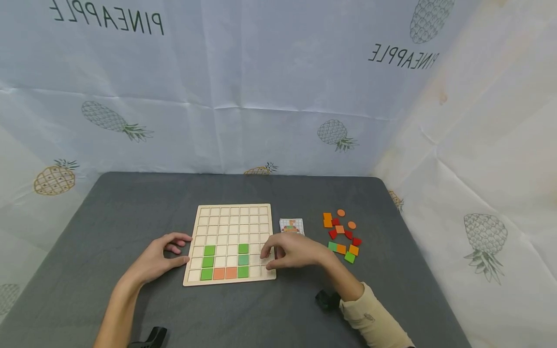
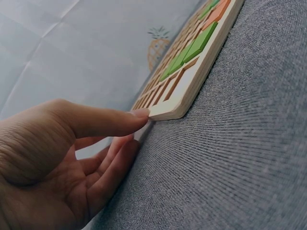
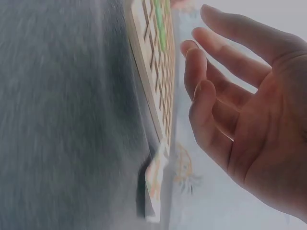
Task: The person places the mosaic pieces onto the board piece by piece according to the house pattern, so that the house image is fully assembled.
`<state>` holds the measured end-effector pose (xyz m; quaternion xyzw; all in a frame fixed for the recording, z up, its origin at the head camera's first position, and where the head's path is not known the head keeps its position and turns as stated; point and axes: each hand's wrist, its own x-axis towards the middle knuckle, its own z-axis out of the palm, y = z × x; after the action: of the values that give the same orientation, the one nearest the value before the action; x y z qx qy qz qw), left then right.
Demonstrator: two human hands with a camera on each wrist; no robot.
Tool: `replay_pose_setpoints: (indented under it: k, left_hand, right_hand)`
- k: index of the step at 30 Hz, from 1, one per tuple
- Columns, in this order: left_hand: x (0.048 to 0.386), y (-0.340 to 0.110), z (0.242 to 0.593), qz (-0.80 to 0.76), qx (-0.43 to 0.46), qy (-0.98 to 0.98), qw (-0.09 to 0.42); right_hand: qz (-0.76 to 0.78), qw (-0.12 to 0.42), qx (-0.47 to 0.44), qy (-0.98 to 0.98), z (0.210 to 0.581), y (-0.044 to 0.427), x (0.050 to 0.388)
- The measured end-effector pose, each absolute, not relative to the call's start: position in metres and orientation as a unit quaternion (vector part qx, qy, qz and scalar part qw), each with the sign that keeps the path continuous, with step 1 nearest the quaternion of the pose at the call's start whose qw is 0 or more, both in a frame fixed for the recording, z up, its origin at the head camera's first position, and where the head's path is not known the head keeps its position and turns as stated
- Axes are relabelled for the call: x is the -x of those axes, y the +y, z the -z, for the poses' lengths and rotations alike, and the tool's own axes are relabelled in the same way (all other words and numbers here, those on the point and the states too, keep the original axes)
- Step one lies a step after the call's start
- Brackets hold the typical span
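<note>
A pale wooden grid board (image 1: 221, 227) lies flat on the dark table cloth. Green square tiles (image 1: 207, 261) stand in two short columns on it, with orange square tiles (image 1: 225, 273) between them along the bottom row. At the board's left edge, my left hand (image 1: 157, 257) touches the rim; its thumb (image 2: 127, 121) meets the wood near a corner. My right hand (image 1: 296, 250) hovers over the board's right side, fingers loosely bent and holding nothing; the right wrist view shows the hand (image 3: 244, 110) apart from the board.
Right of the board lies a small printed card (image 1: 290, 224), partly behind my right hand. Farther right are several loose tiles: red squares (image 1: 348, 234), orange circles (image 1: 341, 212) and a green square (image 1: 350, 257). A pineapple-print curtain (image 1: 235, 135) hangs behind the table.
</note>
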<state>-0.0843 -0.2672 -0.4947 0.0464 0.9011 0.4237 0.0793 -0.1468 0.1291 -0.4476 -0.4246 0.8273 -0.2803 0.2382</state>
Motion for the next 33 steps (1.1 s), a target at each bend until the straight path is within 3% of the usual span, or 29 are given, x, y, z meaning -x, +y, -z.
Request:
replay_pose_setpoints:
  k: [33]
  left_hand:
    - [0.082,-0.267,0.495,-0.429,-0.044,0.898,0.082]
  right_hand:
    - [0.36,0.151,0.284,0.876,0.422,0.266,0.145]
